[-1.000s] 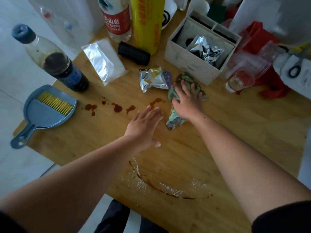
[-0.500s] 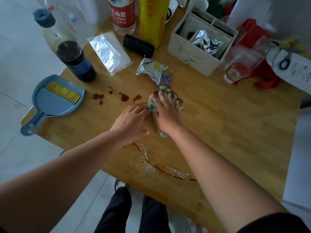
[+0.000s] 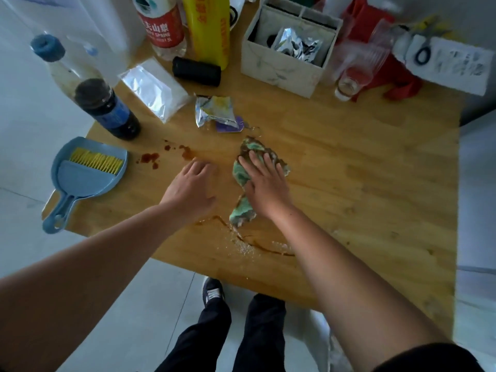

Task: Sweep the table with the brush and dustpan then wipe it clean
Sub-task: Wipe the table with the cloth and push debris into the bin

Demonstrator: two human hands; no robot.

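A green, stained cloth point(image 3: 243, 210) lies on the wooden table point(image 3: 362, 183). My right hand point(image 3: 265, 181) presses flat on it with fingers spread. My left hand point(image 3: 192, 187) rests palm down on the bare wood just left of the cloth. Dark brown sauce spots point(image 3: 150, 158) dot the table to the left, and a brown smear with pale grains point(image 3: 255, 244) curves near the front edge. A blue dustpan point(image 3: 80, 181) holding a brush with yellow bristles point(image 3: 95, 161) lies at the table's left edge, its handle overhanging.
A dark sauce bottle point(image 3: 107, 108), a foil pouch point(image 3: 154, 88), a crumpled snack wrapper point(image 3: 214, 112), a black cylinder point(image 3: 197, 71), a water bottle point(image 3: 162, 25), a yellow roll point(image 3: 206, 28) and a white box point(image 3: 288, 48) crowd the back. A plastic cup point(image 3: 354, 76) and red cloth point(image 3: 397, 79) sit at back right.
My right hand dragged the cloth from beside the white box toward me, across the sauce spot by the wrapper. My left hand stayed flat on the table beside it.
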